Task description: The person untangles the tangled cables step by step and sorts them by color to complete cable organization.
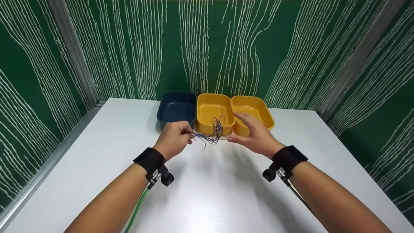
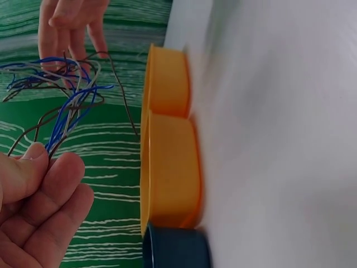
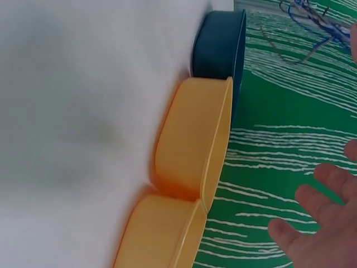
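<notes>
A tangled bundle of thin wires [image 1: 217, 131], blue, grey and brown in the left wrist view, hangs in the air in front of the middle bin. My left hand [image 1: 175, 137] pinches one end of it between thumb and fingertips. To the right of the bundle, my right hand [image 1: 255, 134] is spread with its fingers apart. Its thumb tip is close to a stray wire end; whether they touch I cannot tell. In the right wrist view the fingers [image 3: 321, 204] are extended, and part of the wires [image 3: 321, 22] shows at the top right.
At the table's back edge stand a dark blue bin [image 1: 177, 106], a middle yellow bin [image 1: 215, 126] and a right yellow bin [image 1: 270, 118], side by side. The white table [image 1: 207, 194] stretches in front. Green walls with white lines [image 1: 210, 48] enclose it.
</notes>
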### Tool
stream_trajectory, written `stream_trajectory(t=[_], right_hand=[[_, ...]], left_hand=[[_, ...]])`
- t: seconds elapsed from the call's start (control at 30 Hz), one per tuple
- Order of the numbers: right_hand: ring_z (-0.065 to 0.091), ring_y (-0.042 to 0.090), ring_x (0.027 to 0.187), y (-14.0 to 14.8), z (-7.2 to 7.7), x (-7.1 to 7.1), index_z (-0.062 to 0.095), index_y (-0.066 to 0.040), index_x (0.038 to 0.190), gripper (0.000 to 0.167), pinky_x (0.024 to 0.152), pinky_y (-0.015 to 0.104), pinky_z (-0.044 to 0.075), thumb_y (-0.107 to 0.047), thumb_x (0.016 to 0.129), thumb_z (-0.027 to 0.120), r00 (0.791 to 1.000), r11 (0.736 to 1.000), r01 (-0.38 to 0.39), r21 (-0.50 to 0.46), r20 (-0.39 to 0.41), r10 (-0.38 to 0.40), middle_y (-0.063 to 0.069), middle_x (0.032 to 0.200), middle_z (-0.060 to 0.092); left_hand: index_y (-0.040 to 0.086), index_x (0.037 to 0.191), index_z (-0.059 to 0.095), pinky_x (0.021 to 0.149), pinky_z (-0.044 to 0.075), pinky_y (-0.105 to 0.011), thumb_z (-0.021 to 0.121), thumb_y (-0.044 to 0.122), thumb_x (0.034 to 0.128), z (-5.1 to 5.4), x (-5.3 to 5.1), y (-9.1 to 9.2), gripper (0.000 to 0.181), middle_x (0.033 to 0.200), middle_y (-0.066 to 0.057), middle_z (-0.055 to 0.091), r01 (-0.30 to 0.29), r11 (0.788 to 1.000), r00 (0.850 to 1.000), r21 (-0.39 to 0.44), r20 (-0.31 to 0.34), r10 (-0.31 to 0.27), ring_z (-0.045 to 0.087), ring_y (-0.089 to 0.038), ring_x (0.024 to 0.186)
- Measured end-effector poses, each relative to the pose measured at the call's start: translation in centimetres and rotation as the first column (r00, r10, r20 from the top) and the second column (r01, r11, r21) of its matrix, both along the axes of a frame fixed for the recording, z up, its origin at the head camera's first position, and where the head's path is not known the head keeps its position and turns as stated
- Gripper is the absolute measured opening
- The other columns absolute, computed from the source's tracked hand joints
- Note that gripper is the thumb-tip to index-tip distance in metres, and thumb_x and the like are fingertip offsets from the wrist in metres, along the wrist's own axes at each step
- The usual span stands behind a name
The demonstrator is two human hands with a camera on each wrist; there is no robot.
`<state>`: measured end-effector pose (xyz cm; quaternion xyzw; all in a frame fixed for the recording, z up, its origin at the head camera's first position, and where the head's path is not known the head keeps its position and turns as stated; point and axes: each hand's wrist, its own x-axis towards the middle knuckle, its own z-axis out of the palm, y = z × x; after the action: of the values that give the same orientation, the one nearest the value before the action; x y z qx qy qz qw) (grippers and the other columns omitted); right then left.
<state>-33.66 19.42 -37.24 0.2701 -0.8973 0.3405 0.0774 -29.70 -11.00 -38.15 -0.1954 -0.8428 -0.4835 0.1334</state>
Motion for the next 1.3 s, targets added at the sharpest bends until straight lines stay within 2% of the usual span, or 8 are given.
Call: stream_trajectory(t=[0.17,0.37,0.6,0.8,1.03,1.3], right_hand=[[0.053,0.030,0.140,-0.7,-0.4,0.4,0.057,-0.014,0.149,0.077,0.118,0.055,0.042,-0.049,0.085,0.083,1.000,0.999,-0.024,-0.026,0.000,0.024,0.007,0.146,0.061],[0.060,0.029,0.127,-1.4,-0.6,0.6,0.065,-0.012,0.141,0.061,0.112,0.053,0.048,-0.041,0.089,0.081,0.998,0.995,-0.055,-0.080,0.011,0.056,0.007,0.136,0.067],[0.063,0.024,0.115,-1.8,-0.6,0.8,0.066,-0.009,0.140,0.056,0.106,0.051,0.052,-0.033,0.091,0.081,0.996,0.990,-0.073,-0.119,0.032,0.078,0.005,0.125,0.070],[0.064,0.025,0.111,-2.1,-0.2,0.8,0.071,-0.011,0.134,0.046,0.104,0.048,0.053,-0.033,0.094,0.077,0.996,0.990,-0.070,-0.122,0.041,0.076,0.005,0.118,0.071],[0.062,0.023,0.112,-2.2,0.0,0.8,0.071,-0.014,0.133,0.041,0.100,0.043,0.055,-0.033,0.097,0.073,0.997,0.991,-0.049,-0.126,0.048,0.055,0.004,0.124,0.071],[0.062,0.017,0.099,-2.2,-0.1,0.8,0.076,-0.014,0.122,0.026,0.087,0.024,0.054,-0.024,0.098,0.072,0.993,0.980,-0.116,-0.161,-0.027,0.113,0.002,0.107,0.071]], left_hand=[[0.006,0.084,0.072,0.071,0.062,-0.027,0.066,-0.005,0.0957,-0.1,-0.1,0.4,0.017,0.088,-0.008,0.075,0.001,1.000,1.000,-0.006,0.012,-0.001,0.073,-0.017,0.071],[0.004,0.086,0.072,0.071,0.062,-0.027,0.065,-0.005,0.0961,-0.3,-0.1,0.7,0.016,0.088,-0.009,0.075,0.006,1.000,1.000,-0.004,0.031,-0.006,0.072,-0.017,0.071],[0.004,0.087,0.072,0.071,0.062,-0.027,0.065,-0.005,0.0963,-0.2,-0.3,1.1,0.015,0.090,-0.009,0.075,0.022,1.000,0.999,-0.016,0.040,-0.022,0.072,-0.015,0.070],[0.003,0.089,0.073,0.073,0.063,-0.027,0.065,-0.006,0.0965,0.3,-0.4,1.4,0.014,0.091,-0.006,0.074,0.025,1.000,0.999,0.002,0.046,-0.025,0.072,-0.016,0.072],[0.005,0.086,0.073,0.070,0.062,-0.027,0.065,-0.007,0.0949,0.4,-0.5,1.7,0.017,0.089,-0.007,0.074,0.027,1.000,0.999,0.003,0.018,-0.027,0.073,-0.018,0.071],[0.006,0.085,0.072,0.072,0.063,-0.028,0.067,-0.005,0.0951,0.3,-0.6,1.8,0.015,0.090,-0.007,0.074,0.029,1.000,0.999,-0.002,0.016,-0.029,0.072,-0.018,0.071]])
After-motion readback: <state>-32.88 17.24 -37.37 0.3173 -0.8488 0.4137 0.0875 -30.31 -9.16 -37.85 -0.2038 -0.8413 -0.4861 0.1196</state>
